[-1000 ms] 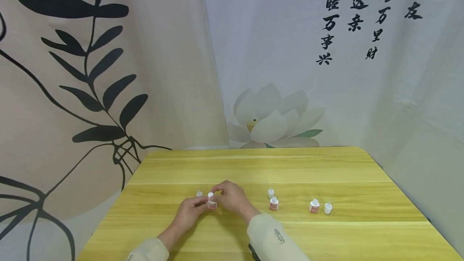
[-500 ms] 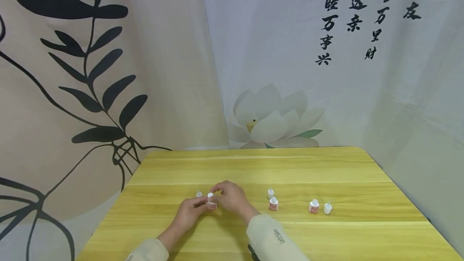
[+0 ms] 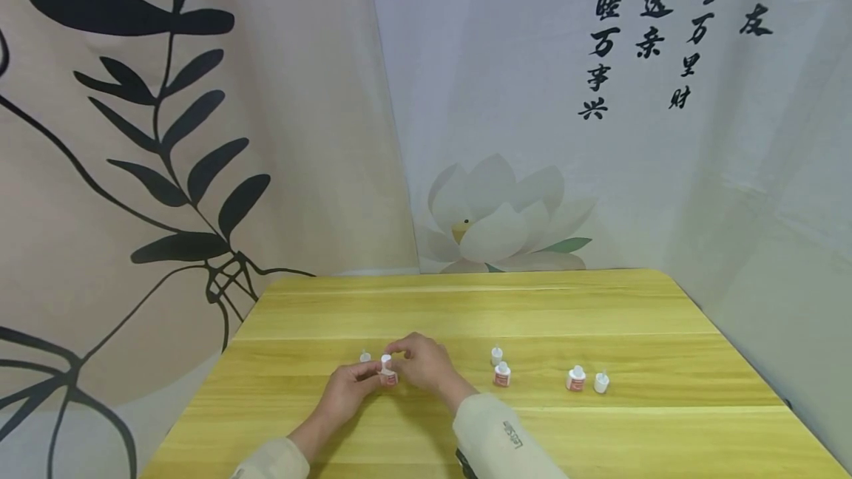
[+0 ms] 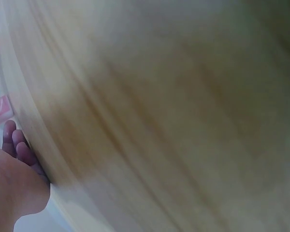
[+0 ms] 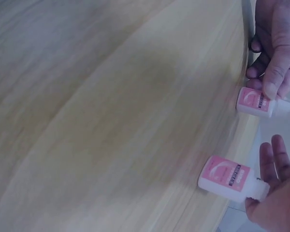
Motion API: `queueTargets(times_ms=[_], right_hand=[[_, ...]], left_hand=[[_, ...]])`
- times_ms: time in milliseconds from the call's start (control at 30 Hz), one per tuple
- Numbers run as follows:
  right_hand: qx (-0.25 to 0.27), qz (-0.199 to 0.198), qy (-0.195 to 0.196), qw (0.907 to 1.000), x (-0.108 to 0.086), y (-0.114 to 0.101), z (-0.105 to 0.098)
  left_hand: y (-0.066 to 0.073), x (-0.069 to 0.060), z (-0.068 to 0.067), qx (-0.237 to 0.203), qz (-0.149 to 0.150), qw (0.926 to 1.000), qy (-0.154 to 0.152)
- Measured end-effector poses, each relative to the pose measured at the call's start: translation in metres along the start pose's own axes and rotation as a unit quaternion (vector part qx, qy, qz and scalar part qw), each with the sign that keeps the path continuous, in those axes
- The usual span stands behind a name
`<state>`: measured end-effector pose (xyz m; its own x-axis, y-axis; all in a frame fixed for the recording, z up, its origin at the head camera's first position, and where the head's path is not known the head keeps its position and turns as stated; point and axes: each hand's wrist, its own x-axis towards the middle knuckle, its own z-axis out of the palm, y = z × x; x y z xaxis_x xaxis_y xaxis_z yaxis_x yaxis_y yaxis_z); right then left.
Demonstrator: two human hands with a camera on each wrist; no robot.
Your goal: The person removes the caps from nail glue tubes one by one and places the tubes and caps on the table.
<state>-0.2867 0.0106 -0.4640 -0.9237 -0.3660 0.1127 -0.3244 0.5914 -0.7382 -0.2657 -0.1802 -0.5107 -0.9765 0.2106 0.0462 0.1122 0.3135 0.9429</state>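
In the head view my left hand (image 3: 345, 392) holds a small white bottle (image 5: 255, 101) with a pink label upright on the table. Its thumb lies along the bottle's side in the right wrist view. My right hand (image 3: 427, 365) has its fingertips at the white top (image 3: 386, 360) of this bottle, pinching it; the fingers partly hide the contact. Just behind the left hand stands a white cap (image 3: 365, 356) with a thin tip pointing up. The left wrist view shows only part of a hand (image 4: 19, 179) and a bit of pink label (image 4: 2, 107).
To the right stand a second pink-labelled bottle (image 3: 502, 374) with a white cap (image 3: 497, 355) behind it, and a third bottle (image 3: 576, 378) with a cap (image 3: 602, 383) beside it. All rest on the wooden table (image 3: 466, 309); a printed curtain (image 3: 319, 131) hangs behind.
Both hands stay at the same bottle with hardly any movement. The right fingers shift very slightly at its top. The other bottles and caps have not moved.
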Motion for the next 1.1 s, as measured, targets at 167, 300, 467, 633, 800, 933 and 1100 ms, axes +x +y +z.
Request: queueTargets(times_ms=[167,300,467,633,800,933,1100], right_hand=[[0.014,0.013,-0.001,0.9998,0.0001,0.0004,-0.0001],[0.019,0.020,0.004,0.9996,0.0003,0.0007,0.0001],[0.005,0.009,0.002,0.9999,0.0001,0.0009,-0.0006],[0.001,0.008,0.003,1.0000,0.0003,0.0018,0.0005],[0.001,0.014,0.001,0.9999,0.0006,0.0027,0.0019],[0.003,0.019,0.000,0.9998,0.0006,0.0025,0.0026],[0.016,0.027,0.000,0.9995,-0.0001,0.0011,0.0016]], left_hand=[[0.0003,-0.0005,-0.0003,-0.003,0.002,1.0000,-0.004],[0.0003,-0.0003,-0.0001,-0.010,0.001,0.9999,-0.006],[-0.0002,0.0003,-0.0001,-0.016,0.000,0.9999,-0.006],[-0.0003,0.0004,0.0007,-0.014,0.000,0.9999,-0.001],[0.0005,0.0006,0.0024,-0.011,0.007,0.9999,0.009],[0.0006,0.0005,0.0024,-0.003,0.005,0.9999,0.012],[0.0002,0.0003,0.0015,0.002,-0.002,1.0000,0.008]])
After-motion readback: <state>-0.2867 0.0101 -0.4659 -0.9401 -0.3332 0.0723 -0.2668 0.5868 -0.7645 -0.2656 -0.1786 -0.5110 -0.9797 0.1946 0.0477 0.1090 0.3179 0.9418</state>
